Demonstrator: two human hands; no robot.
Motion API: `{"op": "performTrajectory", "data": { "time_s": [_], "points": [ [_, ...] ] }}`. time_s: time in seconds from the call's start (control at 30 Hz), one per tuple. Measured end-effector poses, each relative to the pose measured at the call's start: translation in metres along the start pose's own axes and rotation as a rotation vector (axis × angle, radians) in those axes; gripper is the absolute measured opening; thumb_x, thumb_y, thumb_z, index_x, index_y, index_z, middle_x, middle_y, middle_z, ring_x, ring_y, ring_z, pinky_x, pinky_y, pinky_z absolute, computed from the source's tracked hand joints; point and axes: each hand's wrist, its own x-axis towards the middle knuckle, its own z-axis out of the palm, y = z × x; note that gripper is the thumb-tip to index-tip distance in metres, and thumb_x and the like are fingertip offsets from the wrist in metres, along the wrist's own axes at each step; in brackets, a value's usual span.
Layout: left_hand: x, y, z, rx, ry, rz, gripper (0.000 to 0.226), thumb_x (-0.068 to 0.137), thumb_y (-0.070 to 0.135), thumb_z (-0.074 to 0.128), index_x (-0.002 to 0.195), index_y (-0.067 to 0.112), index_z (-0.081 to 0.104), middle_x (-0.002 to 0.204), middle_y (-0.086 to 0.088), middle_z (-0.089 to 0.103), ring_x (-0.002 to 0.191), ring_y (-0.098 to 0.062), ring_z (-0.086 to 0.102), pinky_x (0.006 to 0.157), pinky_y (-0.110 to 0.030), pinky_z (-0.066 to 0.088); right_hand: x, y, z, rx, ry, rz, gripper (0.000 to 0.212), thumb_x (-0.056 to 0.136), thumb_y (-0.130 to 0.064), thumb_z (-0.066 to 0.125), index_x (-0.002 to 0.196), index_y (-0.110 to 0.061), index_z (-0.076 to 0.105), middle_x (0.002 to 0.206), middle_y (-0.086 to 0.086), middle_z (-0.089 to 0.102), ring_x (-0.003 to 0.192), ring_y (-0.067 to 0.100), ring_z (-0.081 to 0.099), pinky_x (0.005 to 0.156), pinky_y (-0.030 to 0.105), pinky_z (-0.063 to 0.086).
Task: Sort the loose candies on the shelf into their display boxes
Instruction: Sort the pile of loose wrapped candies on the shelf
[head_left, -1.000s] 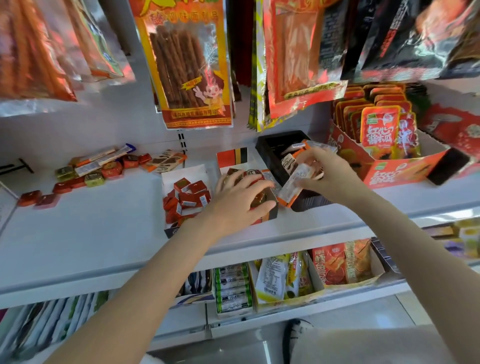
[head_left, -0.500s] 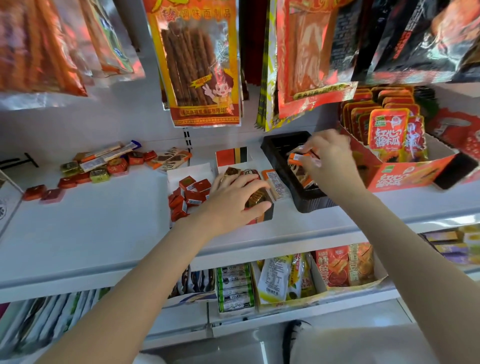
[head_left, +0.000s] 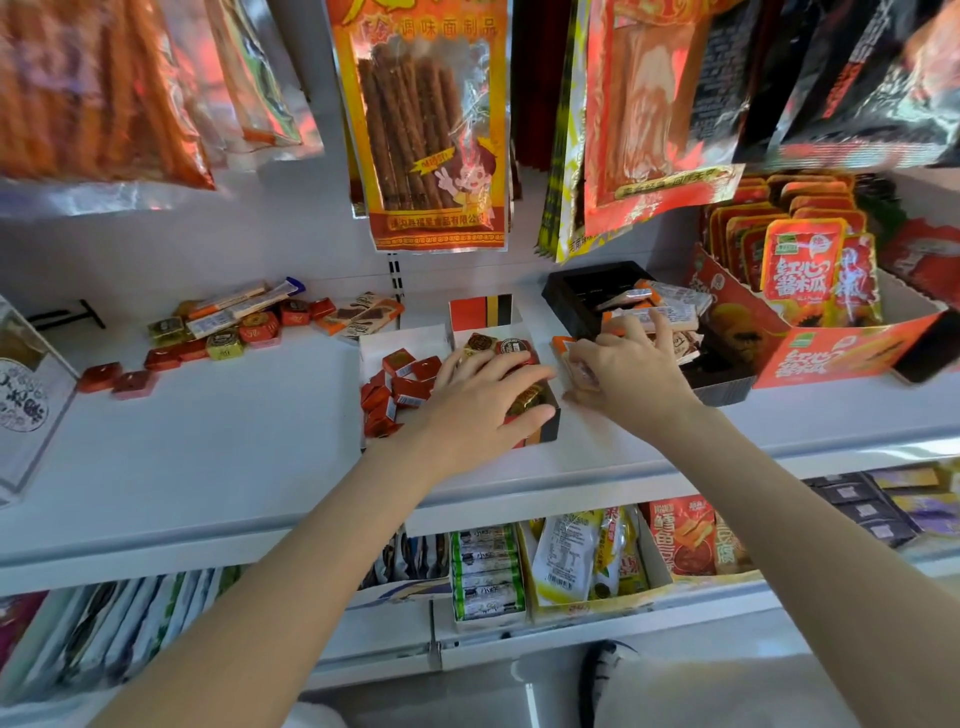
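My left hand (head_left: 483, 402) lies over the small red, black and yellow striped box (head_left: 485, 310) of round foil candies, fingers and thumb around its front right corner. Left of it a white box (head_left: 371, 345) holds red square candies (head_left: 402, 387). My right hand (head_left: 626, 371) is down on the shelf between the striped box and the black tray (head_left: 582, 296), fingers closed over a long clear packet with an orange end (head_left: 565, 349). Similar long packets (head_left: 670, 306) lie in the tray. Loose mixed candies (head_left: 234, 325) are piled on the shelf at the far left.
An orange display box (head_left: 831, 358) of red sachets stands right of the tray. Snack bags (head_left: 431, 130) hang low over the shelf's back. A clear container (head_left: 26, 400) sits at the left edge. The white shelf (head_left: 218, 447) has a lower shelf of packets (head_left: 571, 561) beneath.
My right hand left a long packet in the black tray, then came back down left onto another packet on the shelf. My left hand stayed on the striped box.
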Motion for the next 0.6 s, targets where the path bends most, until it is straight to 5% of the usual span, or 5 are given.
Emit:
{"op": "performTrajectory", "data": {
  "time_s": [0.17, 0.37, 0.6],
  "points": [
    [0.0, 0.001, 0.0, 0.007, -0.004, -0.005, 0.045, 0.094, 0.049, 0.025, 0.139, 0.04, 0.024, 0.153, 0.008, 0.018, 0.142, -0.02, 0.011, 0.116, -0.042, -0.004, 0.006, 0.005, 0.003, 0.163, 0.098, 0.074, 0.028, 0.088, -0.027, 0.053, 0.109, -0.009, 0.057, 0.11, 0.014, 0.059, 0.122, 0.032, 0.037, 0.108, 0.05, 0.019],
    [0.001, 0.003, -0.001, 0.006, -0.002, -0.004, 0.044, 0.094, 0.049, 0.026, 0.138, 0.039, 0.026, 0.152, 0.007, 0.019, 0.141, -0.02, 0.011, 0.116, -0.043, -0.003, 0.003, 0.039, -0.001, 0.54, 0.472, 0.209, 0.014, 0.084, -0.007, 0.057, 0.096, -0.004, 0.062, 0.092, 0.016, 0.069, 0.09, 0.036, 0.057, 0.074, 0.035, 0.042],
    [0.005, 0.014, -0.002, 0.067, 0.117, 0.033, 0.044, 0.095, 0.045, 0.032, 0.136, 0.029, 0.036, 0.15, 0.005, 0.025, 0.141, -0.016, 0.009, 0.114, -0.041, -0.007, -0.005, 0.061, 0.006, 0.436, 0.418, 0.265, 0.026, 0.09, -0.005, 0.046, 0.114, -0.006, 0.057, 0.1, 0.021, 0.067, 0.098, 0.039, 0.047, 0.076, 0.041, 0.042]
  ]
}}
